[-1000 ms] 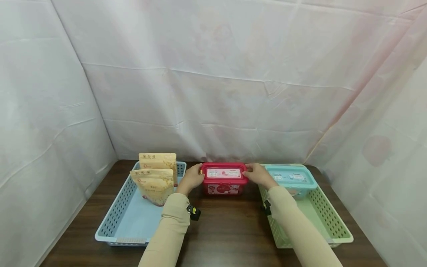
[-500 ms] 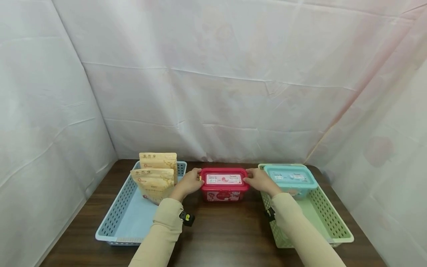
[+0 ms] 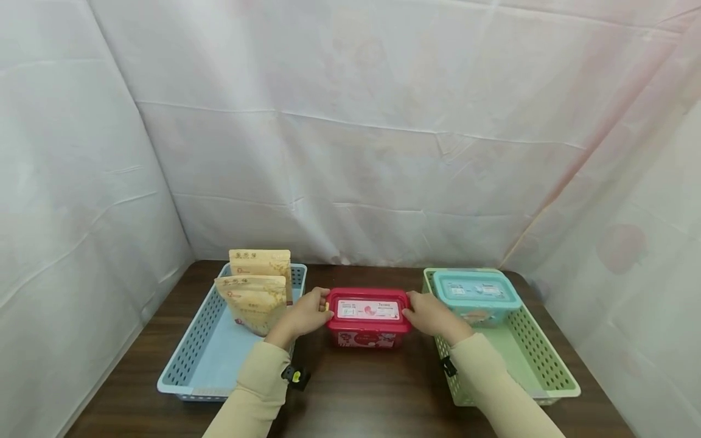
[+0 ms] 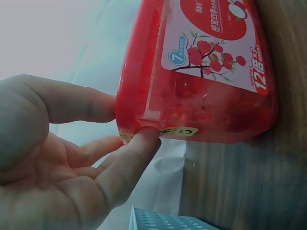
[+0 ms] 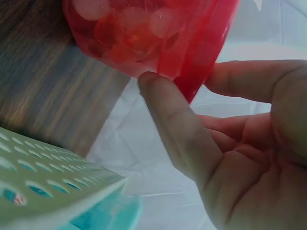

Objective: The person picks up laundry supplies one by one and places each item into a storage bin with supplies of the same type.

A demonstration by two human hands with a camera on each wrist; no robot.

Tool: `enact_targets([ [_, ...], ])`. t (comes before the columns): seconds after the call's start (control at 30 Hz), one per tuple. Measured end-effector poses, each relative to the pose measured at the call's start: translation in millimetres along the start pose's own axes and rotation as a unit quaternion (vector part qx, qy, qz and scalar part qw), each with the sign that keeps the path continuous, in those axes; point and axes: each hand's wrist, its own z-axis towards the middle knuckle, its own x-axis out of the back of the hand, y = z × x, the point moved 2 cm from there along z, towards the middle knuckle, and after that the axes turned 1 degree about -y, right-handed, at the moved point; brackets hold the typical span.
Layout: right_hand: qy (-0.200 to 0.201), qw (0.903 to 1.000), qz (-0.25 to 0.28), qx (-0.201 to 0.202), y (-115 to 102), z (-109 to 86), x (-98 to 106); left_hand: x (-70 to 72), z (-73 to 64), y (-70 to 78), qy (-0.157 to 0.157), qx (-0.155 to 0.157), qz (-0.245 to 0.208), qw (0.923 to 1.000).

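Note:
A red lidded plastic box (image 3: 369, 317) is between my two hands in the middle of the table. My left hand (image 3: 304, 314) grips the left end of its lid; in the left wrist view, the thumb and fingers (image 4: 136, 151) pinch the rim. At the opposite end, my right hand (image 3: 437, 315) pinches the lid's edge. Through the translucent red wall (image 5: 139, 28), rounded pieces show in the right wrist view. A printed label with red fruit (image 4: 211, 52) covers the front. Whether the box's bottom touches the table, I cannot tell.
On the left stands a blue basket (image 3: 188, 359) with two yellow pouches (image 3: 254, 301) upright at its back. To the right, a green basket (image 3: 539, 359) carries a turquoise lidded box (image 3: 476, 292) at its far end. White cloth (image 3: 350, 152) hangs behind the dark wooden table (image 3: 356, 389).
Both hands have brought the red box from the table's back edge toward me, keeping their grip on its ends. The baskets and their contents stay where they were.

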Motion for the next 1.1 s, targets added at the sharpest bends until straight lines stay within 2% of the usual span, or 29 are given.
enact_targets([
  [0.23,0.015,0.9992,-0.032,0.019,-11.2,-14.6,-3.9,-2.5,-17.8,-0.1,-0.007,-0.015,0.009,0.9998],
  [0.5,0.003,0.9997,-0.021,0.012,-11.5,-35.3,-8.1,-5.6,-38.5,1.1,-0.014,-0.049,0.017,0.9986],
  [0.63,0.003,0.9998,-0.004,0.018,-11.3,-44.2,-9.6,-7.7,-46.0,1.0,-0.021,-0.054,0.019,0.9981],
  [0.83,0.005,0.9993,0.003,0.038,-8.4,-50.0,-12.1,-10.2,-53.7,1.9,-0.035,-0.06,0.009,0.9975],
  [1.1,-0.018,0.9973,0.034,0.062,-1.4,-50.6,-9.6,-12.2,-57.0,1.0,-0.038,-0.065,0.001,0.9972],
])
